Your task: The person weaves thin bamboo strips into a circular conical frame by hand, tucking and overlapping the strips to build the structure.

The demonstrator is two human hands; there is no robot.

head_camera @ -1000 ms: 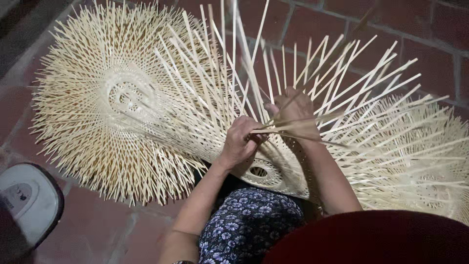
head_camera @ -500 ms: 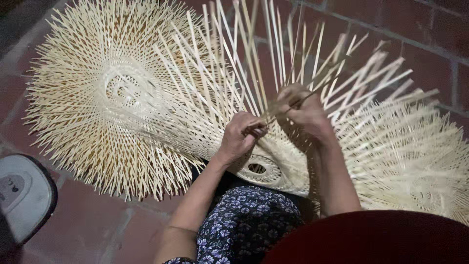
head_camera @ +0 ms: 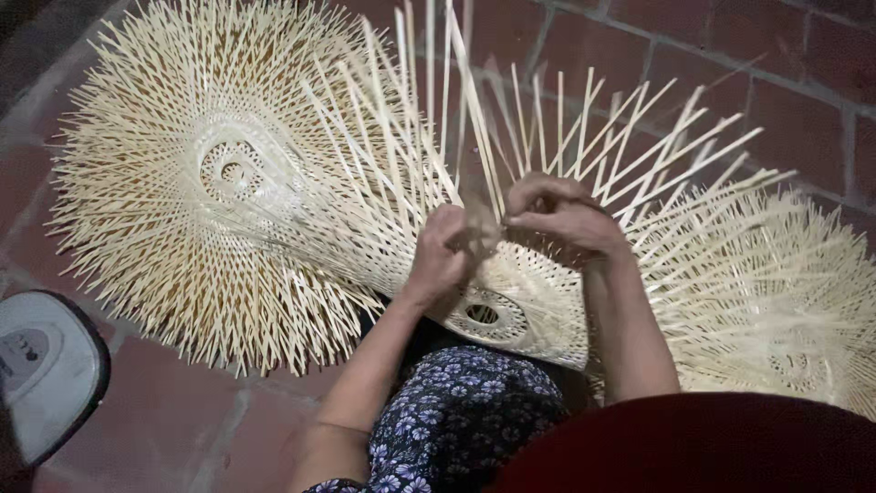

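Note:
A half-woven piece of pale bamboo strips [head_camera: 525, 310] rests on my lap, with a small oval hole at its centre and many loose strips fanning upward. My left hand [head_camera: 443, 251] pinches strips at the weave's edge. My right hand [head_camera: 561, 215] is closed on a bamboo strip [head_camera: 470, 128] that stands up between the two hands. The hands nearly touch over the weave.
A finished round woven bamboo piece [head_camera: 228, 173] lies on the red brick floor [head_camera: 803, 82] at the left. Another woven piece [head_camera: 785, 301] lies at the right. A white and black device [head_camera: 41, 370] sits at the lower left. Dark red cloth [head_camera: 693, 447] covers the bottom right.
Both hands have turned the held strip from pointing right to standing nearly upright. The hands came closer together and the view shifted slightly.

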